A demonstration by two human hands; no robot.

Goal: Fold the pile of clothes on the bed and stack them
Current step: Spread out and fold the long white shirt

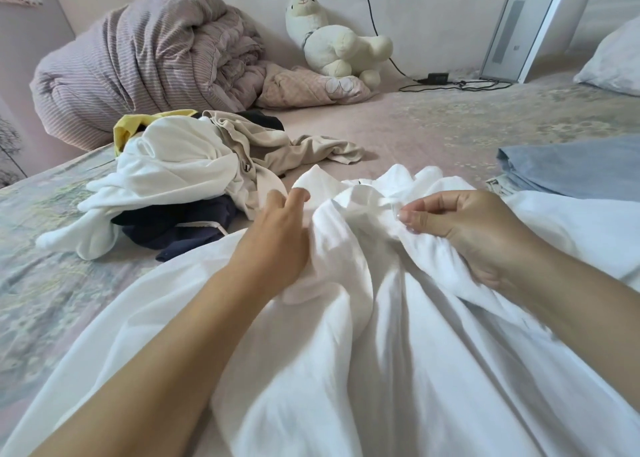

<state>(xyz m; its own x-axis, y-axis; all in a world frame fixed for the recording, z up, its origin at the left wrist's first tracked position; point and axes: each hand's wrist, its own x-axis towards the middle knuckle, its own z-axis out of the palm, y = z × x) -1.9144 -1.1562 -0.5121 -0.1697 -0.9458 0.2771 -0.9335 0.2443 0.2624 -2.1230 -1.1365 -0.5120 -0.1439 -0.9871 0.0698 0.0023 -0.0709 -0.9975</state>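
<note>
A large white garment (363,352) lies crumpled across the near part of the bed, bunched up at its far end. My left hand (277,238) grips a fold of it on the left of the bunch. My right hand (464,228) pinches the fabric near the collar on the right. A pile of unfolded clothes (194,176) sits to the left beyond my hands: white, beige, yellow and dark navy pieces tangled together. A folded light blue garment (575,165) lies flat at the right.
A rolled striped quilt (138,61) and a white plush toy (339,41) rest against the wall at the back. A pink cloth (304,86), a charger with a black cable (440,79), a leaning white box (526,27) and a pillow (616,61) lie beyond on the bed (433,127).
</note>
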